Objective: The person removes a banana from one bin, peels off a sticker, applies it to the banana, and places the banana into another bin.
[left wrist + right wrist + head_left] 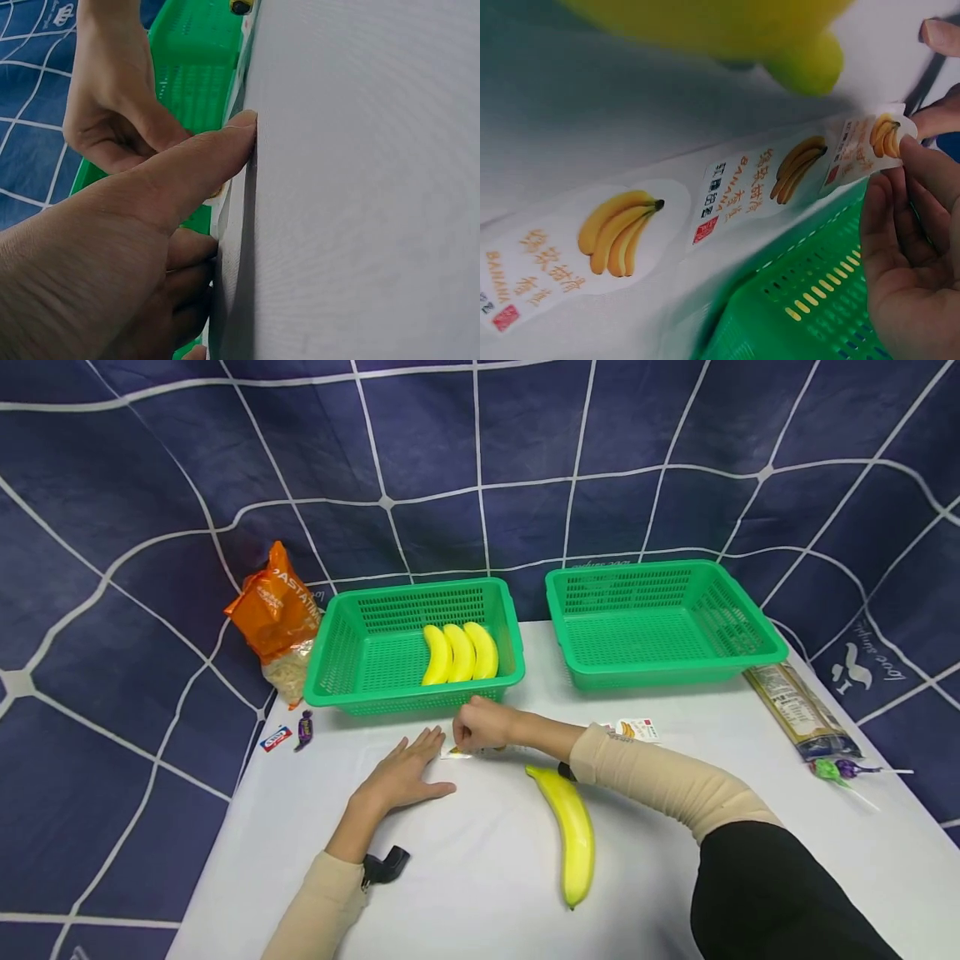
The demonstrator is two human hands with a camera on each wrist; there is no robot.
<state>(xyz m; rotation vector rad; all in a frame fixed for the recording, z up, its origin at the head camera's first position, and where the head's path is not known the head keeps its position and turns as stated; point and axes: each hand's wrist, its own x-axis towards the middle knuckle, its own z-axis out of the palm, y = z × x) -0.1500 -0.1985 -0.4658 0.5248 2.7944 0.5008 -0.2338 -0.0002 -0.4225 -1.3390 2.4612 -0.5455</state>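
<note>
My right hand point(483, 725) pinches the end label point(886, 139) of a strip of banana stickers point(681, 225) between thumb and fingertips. Each sticker is white with a printed banana bunch. In the head view the strip runs rightward under my right forearm, which hides most of it. My left hand point(401, 777) lies palm down with spread fingers on the table, its fingertips close to the strip's left end. A single yellow banana point(573, 839) lies just in front of my right wrist, its stem end toward the strip.
A green basket point(318, 672) with three bananas point(460, 653) stands behind my hands; another green basket point(622, 639) is to its right. Orange pasta bag point(277, 610) and small sweets point(303, 729) lie left. A long packet point(802, 710) and lollipops point(828, 769) lie right.
</note>
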